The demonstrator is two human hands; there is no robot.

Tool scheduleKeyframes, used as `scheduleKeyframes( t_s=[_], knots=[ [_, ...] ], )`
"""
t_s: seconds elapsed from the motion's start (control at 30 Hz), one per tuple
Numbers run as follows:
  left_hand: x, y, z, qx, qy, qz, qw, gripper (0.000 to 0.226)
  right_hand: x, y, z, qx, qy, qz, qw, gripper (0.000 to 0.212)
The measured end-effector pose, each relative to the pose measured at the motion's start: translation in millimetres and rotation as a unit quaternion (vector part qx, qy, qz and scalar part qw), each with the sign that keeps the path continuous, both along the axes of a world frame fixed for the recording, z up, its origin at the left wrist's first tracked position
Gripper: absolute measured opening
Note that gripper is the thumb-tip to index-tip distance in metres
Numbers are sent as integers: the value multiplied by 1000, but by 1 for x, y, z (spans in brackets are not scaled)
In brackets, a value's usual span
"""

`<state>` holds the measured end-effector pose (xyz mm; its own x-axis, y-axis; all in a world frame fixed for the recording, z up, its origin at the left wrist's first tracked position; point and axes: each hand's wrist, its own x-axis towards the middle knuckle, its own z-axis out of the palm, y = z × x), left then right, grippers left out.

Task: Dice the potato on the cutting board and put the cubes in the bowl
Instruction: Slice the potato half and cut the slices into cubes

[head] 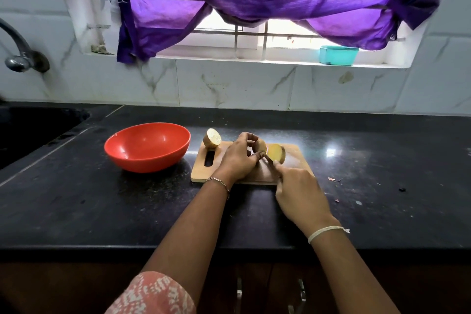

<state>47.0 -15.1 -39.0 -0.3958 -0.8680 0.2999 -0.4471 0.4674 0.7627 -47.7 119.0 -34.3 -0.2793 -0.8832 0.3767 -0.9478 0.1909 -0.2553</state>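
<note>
A wooden cutting board [297,160] lies on the black counter. One potato half [212,138] stands at the board's far left corner, cut face showing. My left hand [238,158] grips another potato piece [260,145] in the middle of the board. A cut slice [276,153] leans just to its right. My right hand [300,191] holds a knife [269,160], its blade between the held piece and the slice; the handle is hidden in my fist. The red bowl [147,146] sits left of the board with nothing in it.
A dark sink [33,127] is set into the counter at far left under a wall tap [17,51]. A teal box [337,55] sits on the window sill beneath a purple curtain. Small scraps [334,179] lie right of the board.
</note>
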Motion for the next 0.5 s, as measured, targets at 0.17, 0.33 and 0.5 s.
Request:
scheduleKeyframes(
  t_s=[0.17, 0.33, 0.5],
  knots=[
    [6, 2, 2, -20, -18, 18, 999, 42, -1, -1, 1, -26, -55, -7, 998, 53],
    [8, 4, 2, -35, -51, 28, 998, 46, -4, 1, 0, -72, -82, -17, 994, 47],
    [9, 6, 0, -90, -79, 76, 990, 44, -4, 1, -2, -103, -110, -11, 988, 45]
  ],
)
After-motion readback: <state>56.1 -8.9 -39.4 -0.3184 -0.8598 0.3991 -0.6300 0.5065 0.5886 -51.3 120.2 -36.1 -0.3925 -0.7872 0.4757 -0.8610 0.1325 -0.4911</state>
